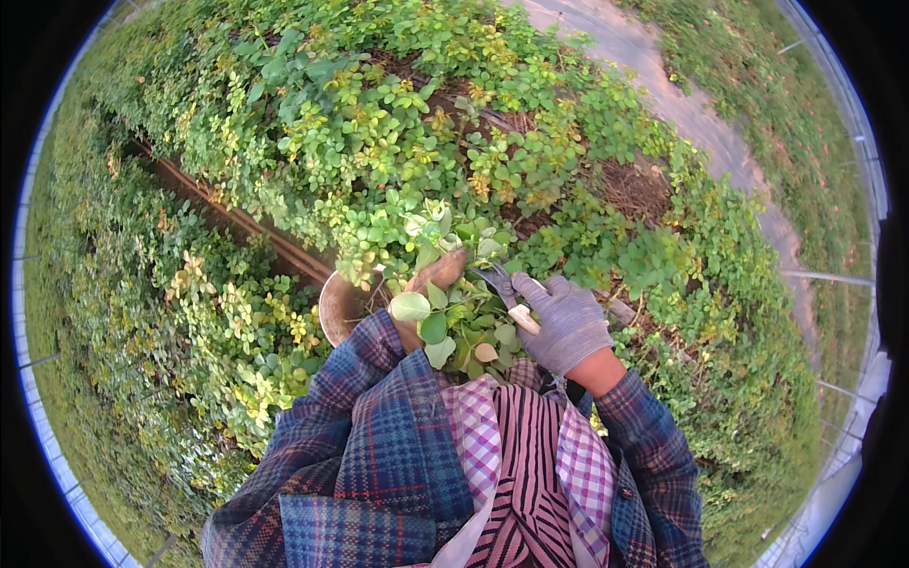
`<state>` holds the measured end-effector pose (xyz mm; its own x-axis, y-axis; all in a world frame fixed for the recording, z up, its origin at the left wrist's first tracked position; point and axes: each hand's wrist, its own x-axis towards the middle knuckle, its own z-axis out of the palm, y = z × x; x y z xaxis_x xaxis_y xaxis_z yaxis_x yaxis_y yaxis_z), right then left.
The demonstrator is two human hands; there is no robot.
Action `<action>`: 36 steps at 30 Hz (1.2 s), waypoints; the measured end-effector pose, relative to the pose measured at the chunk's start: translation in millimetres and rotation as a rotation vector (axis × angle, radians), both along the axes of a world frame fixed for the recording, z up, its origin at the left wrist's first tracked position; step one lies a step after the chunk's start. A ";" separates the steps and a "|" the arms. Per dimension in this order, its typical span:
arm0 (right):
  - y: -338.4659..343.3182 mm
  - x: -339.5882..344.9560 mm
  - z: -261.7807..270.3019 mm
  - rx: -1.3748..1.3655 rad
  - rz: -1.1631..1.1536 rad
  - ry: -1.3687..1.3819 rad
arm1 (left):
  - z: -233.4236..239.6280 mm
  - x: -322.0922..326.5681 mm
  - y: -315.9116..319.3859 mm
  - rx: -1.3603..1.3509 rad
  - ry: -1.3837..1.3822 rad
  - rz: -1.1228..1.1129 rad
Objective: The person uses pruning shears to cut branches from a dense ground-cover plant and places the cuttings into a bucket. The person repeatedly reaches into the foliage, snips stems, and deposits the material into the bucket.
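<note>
Around the pale handles of a pair of pruning shears (pixel 524 318) my right hand (pixel 566 319) is closed, in a grey-purple knit glove. The dark blades point up and left, reaching the foliage beside my left hand. My left hand (pixel 434 278), brownish and partly covered by leaves, grips leafy stems (pixel 433 312) in front of my chest. Whether the blades touch a stem cannot be made out among the leaves. Just left of my left wrist stands a pale round bucket (pixel 339 305), its inside dirty and partly hidden by leaves and my sleeve.
Dense leafy bushes (pixel 383 142) spread in front and on both sides. Brown pipes or rails (pixel 241 216) run along the gap at the left. Dry twigs (pixel 635 188) lie among the plants at right. A grey path (pixel 675 92) curves past, with greenhouse framing (pixel 831 277) beyond.
</note>
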<state>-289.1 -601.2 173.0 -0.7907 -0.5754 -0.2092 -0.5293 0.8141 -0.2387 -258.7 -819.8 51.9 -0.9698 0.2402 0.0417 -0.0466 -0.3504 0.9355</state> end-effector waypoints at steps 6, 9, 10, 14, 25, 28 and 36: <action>-0.3 -4.2 -8.0 0.011 0.182 0.040 | -19.5 12.3 -3.8 -0.586 0.554 0.197; -1.9 -2.8 -10.4 0.070 0.109 -0.141 | -47.7 13.7 -0.3 -0.046 -0.063 -0.081; -2.8 -2.2 -10.7 0.119 0.073 -0.239 | -55.5 13.5 0.4 0.139 -0.254 -0.102; -6.1 -0.4 -8.7 0.117 0.027 -0.306 | -56.5 15.3 2.4 0.234 -0.201 -0.135; 18.5 4.4 18.5 -0.334 -0.367 -0.722 | -20.5 -41.3 -44.6 0.821 -0.499 0.511; 5.2 19.2 4.1 -0.427 -0.293 -0.913 | -42.7 -57.4 -59.0 0.904 -0.489 0.503; -40.7 25.9 -23.9 -0.145 -0.200 -0.657 | 0.1 -41.2 -43.7 0.941 -0.413 0.412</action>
<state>-263.2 -641.8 149.1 -0.6209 -0.4900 -0.6118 -0.0814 0.8166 -0.5714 -299.9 -863.5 52.0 -0.9497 -0.0621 -0.3070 -0.0098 -0.9738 0.2271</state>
